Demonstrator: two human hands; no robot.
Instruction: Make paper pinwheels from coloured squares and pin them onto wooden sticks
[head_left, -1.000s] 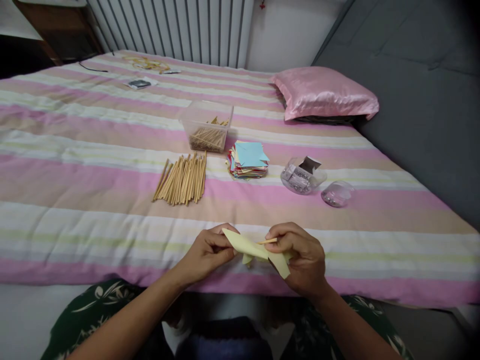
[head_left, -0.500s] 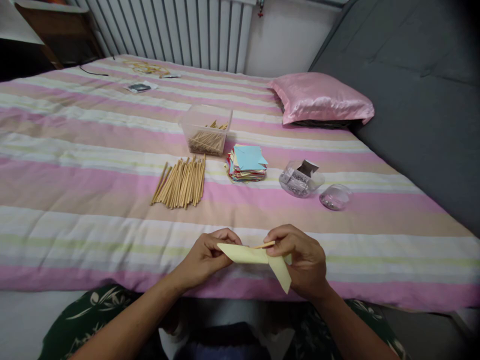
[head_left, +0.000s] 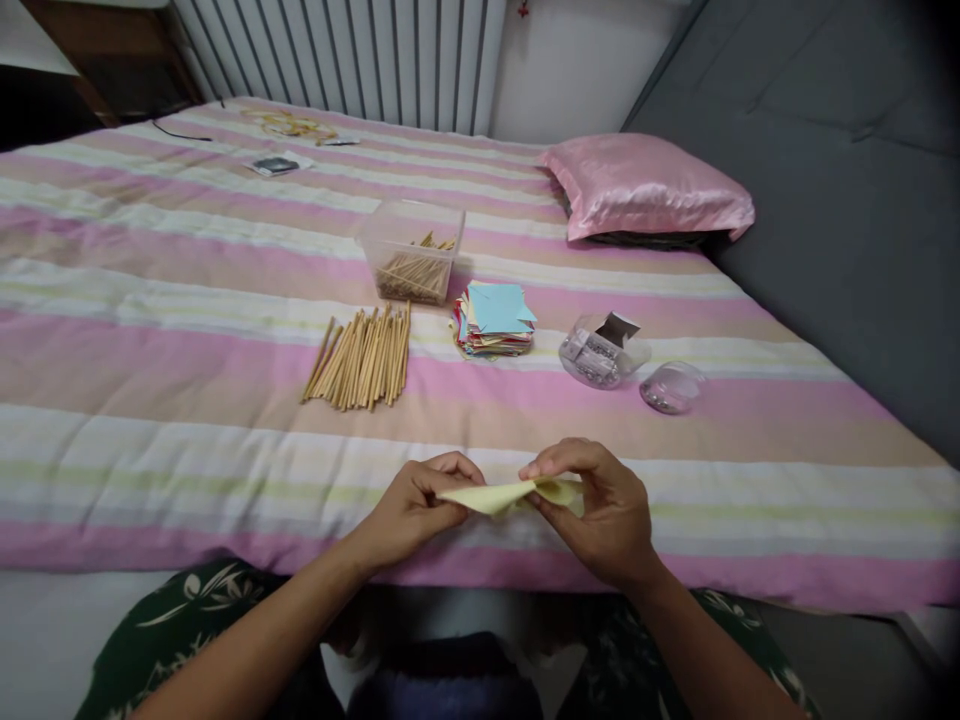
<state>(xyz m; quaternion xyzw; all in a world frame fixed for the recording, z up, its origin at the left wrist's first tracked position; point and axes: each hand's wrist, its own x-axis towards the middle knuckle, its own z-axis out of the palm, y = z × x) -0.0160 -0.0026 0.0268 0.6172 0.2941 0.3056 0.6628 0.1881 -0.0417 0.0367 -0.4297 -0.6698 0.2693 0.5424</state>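
A pale yellow paper pinwheel (head_left: 487, 497) is held edge-on between my two hands, just above the near edge of the bed. My left hand (head_left: 420, 505) pinches its left tip between thumb and fingers. On the other side, my right hand (head_left: 600, 505) has closed thumb and fingertips on the middle, where the paper is gathered. The curved right part of the paper lies inside that hand's grip. Any stick or pin at the centre is hidden from view.
On the striped bedspread (head_left: 187, 420) lie a bundle of wooden sticks (head_left: 364, 360), a clear box (head_left: 416, 250) of sticks, and a stack of coloured paper (head_left: 499, 315). Two clear tubs (head_left: 596, 355) of small metal pieces stand to the right. A pink pillow (head_left: 652, 190) lies behind.
The pinwheel has turned from showing its blades to nearly edge-on. My right hand's fingers have shifted to its centre, and the short stick seen there before is out of sight.
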